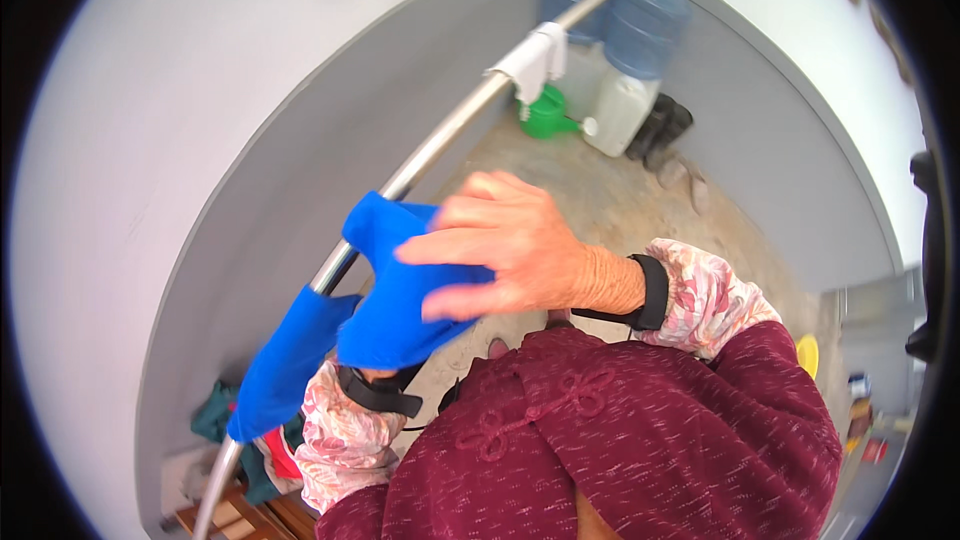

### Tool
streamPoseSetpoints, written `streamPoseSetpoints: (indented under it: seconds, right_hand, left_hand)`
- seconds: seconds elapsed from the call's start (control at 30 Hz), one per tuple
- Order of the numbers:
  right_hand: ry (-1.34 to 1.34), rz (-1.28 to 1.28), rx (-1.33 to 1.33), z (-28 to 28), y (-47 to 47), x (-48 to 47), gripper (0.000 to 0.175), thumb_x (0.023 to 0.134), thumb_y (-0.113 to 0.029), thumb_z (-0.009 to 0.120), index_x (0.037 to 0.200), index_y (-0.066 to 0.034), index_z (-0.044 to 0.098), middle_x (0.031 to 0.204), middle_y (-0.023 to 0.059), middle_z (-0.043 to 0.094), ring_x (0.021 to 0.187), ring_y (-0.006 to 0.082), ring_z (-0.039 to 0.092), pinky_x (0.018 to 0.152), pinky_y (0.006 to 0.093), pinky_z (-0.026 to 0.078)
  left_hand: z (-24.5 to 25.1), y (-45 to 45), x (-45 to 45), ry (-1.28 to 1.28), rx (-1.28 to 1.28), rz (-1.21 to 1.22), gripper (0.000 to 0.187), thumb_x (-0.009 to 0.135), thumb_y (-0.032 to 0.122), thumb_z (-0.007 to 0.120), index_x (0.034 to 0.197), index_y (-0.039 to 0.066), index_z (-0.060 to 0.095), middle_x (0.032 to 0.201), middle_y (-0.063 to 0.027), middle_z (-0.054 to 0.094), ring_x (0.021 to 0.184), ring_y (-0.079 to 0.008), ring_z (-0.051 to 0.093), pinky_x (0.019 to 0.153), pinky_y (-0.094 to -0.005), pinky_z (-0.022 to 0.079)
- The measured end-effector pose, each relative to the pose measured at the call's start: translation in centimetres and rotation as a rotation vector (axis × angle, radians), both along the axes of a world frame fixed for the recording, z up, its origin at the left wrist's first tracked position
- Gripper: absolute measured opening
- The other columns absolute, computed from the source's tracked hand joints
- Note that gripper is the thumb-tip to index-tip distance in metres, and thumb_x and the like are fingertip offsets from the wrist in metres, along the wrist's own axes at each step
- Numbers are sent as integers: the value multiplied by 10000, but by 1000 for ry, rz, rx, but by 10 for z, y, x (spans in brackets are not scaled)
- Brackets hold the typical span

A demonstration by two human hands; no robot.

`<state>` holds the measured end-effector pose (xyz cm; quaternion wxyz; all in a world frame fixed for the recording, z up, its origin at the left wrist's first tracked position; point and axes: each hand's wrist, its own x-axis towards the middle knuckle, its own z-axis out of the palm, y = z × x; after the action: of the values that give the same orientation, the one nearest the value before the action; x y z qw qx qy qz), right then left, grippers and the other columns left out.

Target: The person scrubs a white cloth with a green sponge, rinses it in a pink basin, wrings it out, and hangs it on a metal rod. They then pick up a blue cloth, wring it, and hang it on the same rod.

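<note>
A bright blue cloth garment (281, 364) hangs over a shiny metal rail (442, 135) that runs slantwise across the view. My right hand (510, 247) is over the blue fabric, its fingers spread; the palm side is hidden, so whether it pinches the cloth does not show. My left hand is covered by the same blue cloth; only the wrist with a black band (379, 394) shows below it. Farther up the rail hangs a small white cloth (532, 60).
Large blue water bottles (645, 22), a whitish jerrycan (619, 112), a green watering can (544, 112) and dark boots (660, 127) stand by the grey wall. Dark green and red fabric (259, 480) lies at the lower left over wooden furniture (247, 514).
</note>
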<state>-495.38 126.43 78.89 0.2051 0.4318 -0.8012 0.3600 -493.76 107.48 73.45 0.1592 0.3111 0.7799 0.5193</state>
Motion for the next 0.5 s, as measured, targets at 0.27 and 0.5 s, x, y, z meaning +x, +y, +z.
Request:
streamPoseSetpoints:
  seconds: [0.27,0.5]
  right_hand:
    - [-821,-276,238,-44,56,45,487,821,-507,527,989,-60,621,835,174,624,796,378,597,700,442,478]
    - [-528,-781,-177,-79,90,102,341,890,-298,421,815,-43,634,776,185,625,718,390,594,647,471,476]
  left_hand:
    - [-51,59,-24,-298,32,-442,327,835,247,619,1123,94,594,1089,-97,614,1009,-265,588,843,-368,469]
    - [-54,170,-16,570,-414,-637,295,663,422,691,837,186,653,852,-60,665,853,-258,608,694,-358,428]
